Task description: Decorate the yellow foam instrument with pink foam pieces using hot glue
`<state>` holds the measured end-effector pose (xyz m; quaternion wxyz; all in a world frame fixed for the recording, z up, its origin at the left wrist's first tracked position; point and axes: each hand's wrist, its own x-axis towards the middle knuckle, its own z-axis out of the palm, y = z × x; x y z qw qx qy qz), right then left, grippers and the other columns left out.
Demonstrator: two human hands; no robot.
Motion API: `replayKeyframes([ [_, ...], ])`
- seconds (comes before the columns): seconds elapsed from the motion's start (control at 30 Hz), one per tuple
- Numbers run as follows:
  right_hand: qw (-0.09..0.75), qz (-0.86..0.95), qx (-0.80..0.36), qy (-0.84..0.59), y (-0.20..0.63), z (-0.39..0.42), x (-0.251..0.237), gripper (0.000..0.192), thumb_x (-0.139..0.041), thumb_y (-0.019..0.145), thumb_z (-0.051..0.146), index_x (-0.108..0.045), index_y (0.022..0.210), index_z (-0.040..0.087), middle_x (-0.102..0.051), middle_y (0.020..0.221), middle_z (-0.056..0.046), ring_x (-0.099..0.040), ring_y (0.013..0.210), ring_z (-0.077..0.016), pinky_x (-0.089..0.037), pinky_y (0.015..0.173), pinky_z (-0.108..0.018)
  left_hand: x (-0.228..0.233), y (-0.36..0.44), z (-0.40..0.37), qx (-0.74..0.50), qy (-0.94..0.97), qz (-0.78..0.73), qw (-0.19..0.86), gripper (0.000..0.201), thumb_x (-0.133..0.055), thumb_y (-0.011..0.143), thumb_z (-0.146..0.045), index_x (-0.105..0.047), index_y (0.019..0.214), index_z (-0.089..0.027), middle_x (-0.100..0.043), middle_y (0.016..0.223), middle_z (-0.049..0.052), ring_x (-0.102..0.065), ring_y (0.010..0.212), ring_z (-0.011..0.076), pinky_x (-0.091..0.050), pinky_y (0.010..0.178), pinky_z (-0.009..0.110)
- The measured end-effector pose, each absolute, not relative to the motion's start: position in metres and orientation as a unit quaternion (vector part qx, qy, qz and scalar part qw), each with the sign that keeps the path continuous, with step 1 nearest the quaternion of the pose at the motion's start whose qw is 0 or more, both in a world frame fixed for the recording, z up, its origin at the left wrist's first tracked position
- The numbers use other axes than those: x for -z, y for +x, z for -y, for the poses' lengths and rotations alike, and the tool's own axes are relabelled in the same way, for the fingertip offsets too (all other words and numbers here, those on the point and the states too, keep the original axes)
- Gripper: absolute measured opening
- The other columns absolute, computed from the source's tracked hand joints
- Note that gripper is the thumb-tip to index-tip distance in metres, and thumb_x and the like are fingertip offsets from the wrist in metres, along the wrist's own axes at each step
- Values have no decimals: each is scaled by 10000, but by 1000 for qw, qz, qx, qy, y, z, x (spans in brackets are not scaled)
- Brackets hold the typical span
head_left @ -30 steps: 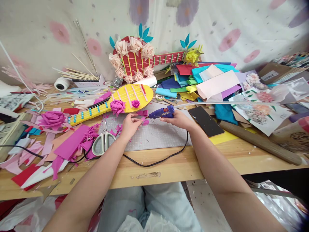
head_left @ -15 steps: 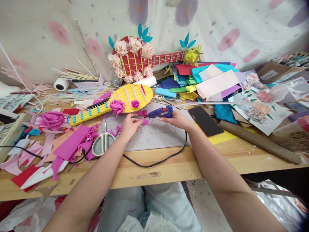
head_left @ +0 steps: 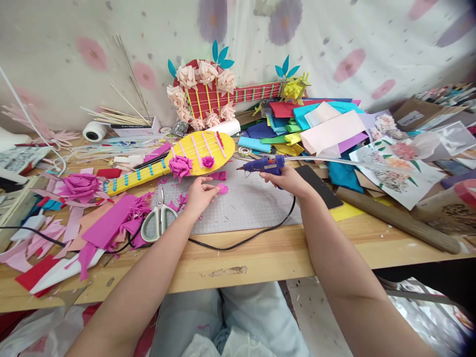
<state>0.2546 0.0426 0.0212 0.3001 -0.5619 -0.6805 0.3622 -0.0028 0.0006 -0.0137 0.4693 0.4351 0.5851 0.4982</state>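
My right hand [head_left: 289, 179] grips a blue glue gun [head_left: 265, 166], its nozzle pointing left and lifted clear of the grey cutting mat [head_left: 245, 208]. My left hand [head_left: 200, 194] rests on the mat, its fingertips pinching a small pink paper petal [head_left: 222, 188]. Just beyond lies a yellow paper guitar [head_left: 178, 158] with two pink paper flowers stuck on its body. The glue gun's black cord [head_left: 238, 242] loops over the table's front edge.
Scissors [head_left: 159, 218] and pink paper scraps [head_left: 107, 223] lie left of the mat. A black phone [head_left: 319, 181], a wooden stick [head_left: 397, 218] and stacked coloured sheets [head_left: 320, 129] are to the right. A red paper guitar [head_left: 215, 94] leans on the back wall.
My right hand drew the glue gun to the right and up, away from the petal. My left hand stayed on the mat with the petal.
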Motion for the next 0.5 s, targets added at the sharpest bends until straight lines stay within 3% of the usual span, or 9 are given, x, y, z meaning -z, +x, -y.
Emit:
replayKeyframes([
  [0.17, 342, 662, -280, -605, 266, -57, -2, 499, -646, 645, 610, -678, 869, 165, -663, 739, -45, -546, 605, -145, -441, 561, -280, 11, -2, 6, -512, 462, -579, 434, 368, -791, 549, -305, -508, 742, -170, -601, 578, -32, -522, 460, 79, -388, 399, 177],
  [0.3, 291, 676, -203, -646, 262, -62, 9, 542, -623, 629, 661, -691, 847, 169, -642, 692, -48, -590, 685, -219, -447, 619, -332, 7, 0, 11, -536, 477, -562, 412, 346, -770, 575, -323, -513, 748, -170, -613, 606, -27, -514, 474, 72, -400, 415, 175],
  [0.5, 239, 703, -177, -647, 261, -57, -3, 492, -627, 642, 648, -659, 800, 183, -652, 754, -74, -601, 723, -241, -442, 627, -341, 1, 1, 12, -571, 417, -545, 451, 411, -788, 530, -347, -495, 754, -166, -588, 577, -41, -537, 470, 82, -414, 407, 186],
])
